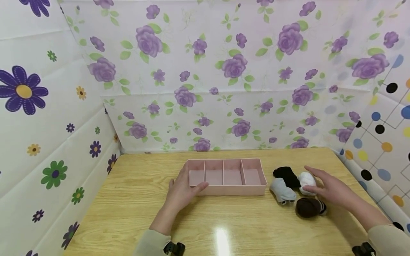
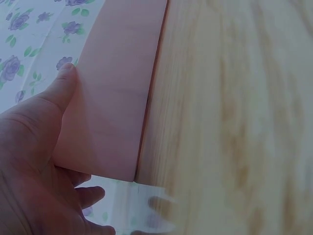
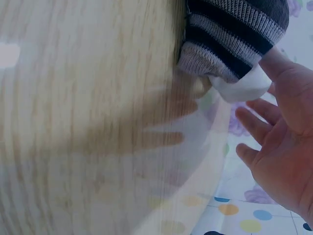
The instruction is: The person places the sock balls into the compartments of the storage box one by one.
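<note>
A pink box with a row of compartments (image 1: 230,190) sits on the table. My left hand (image 1: 181,190) holds its left end, the thumb over the front rim and the fingers along the end wall. In the left wrist view the thumb lies at the edge of the box's wall (image 2: 110,98). At the right, my right hand (image 1: 330,186) reaches around a rolled white sock (image 1: 306,182), thumb and fingers spread on either side of it. Beside it lie a black sock (image 1: 287,176), a light grey-blue sock (image 1: 282,191) and a dark brown sock with striped cuff (image 1: 308,208).
The light wooden table (image 1: 128,202) ends at a flowered cloth backdrop (image 1: 211,78). Printed cloths (image 1: 384,149) also stand along both sides. The striped sock cuff (image 3: 220,44) lies close to the right hand in the right wrist view.
</note>
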{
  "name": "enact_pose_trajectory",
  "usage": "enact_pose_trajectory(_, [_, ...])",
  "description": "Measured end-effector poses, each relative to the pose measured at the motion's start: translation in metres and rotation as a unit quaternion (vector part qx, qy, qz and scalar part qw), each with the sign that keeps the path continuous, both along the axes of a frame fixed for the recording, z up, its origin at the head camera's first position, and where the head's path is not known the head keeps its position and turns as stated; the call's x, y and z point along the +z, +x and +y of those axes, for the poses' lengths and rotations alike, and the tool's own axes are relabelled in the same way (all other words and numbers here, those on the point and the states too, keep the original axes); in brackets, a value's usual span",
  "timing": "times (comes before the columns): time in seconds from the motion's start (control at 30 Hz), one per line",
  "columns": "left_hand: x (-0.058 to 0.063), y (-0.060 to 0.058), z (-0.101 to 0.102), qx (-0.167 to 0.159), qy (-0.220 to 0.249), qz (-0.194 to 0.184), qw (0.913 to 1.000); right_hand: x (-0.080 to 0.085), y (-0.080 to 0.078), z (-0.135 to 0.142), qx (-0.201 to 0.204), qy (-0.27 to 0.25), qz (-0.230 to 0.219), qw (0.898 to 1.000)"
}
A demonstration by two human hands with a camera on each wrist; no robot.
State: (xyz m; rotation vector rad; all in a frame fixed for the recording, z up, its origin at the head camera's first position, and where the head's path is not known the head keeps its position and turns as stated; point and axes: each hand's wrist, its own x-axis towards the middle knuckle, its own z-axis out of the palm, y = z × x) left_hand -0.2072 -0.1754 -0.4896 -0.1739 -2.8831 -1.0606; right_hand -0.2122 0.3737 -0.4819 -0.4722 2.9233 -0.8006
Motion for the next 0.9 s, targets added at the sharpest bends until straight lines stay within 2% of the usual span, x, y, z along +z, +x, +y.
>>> enact_pose_trajectory(0.3, [-0.001, 0.001, -0.001, -0.003, 0.011, 0.000, 0.9999, -0.009, -0.002, 0.006, 0.010, 0.019, 0.012, 1.000])
enact_pose_trajectory(0.57, [-0.001, 0.001, -0.001, -0.003, 0.008, 0.004, 1.0000, -0.013, -0.002, 0.007, 0.008, -0.001, 0.021, 1.000])
enact_pose_trajectory(0.9, [-0.003, -0.001, -0.001, 0.000, 0.000, 0.005, 1.0000, -0.002, 0.002, 0.004, -0.021, -0.009, 0.047, 0.999])
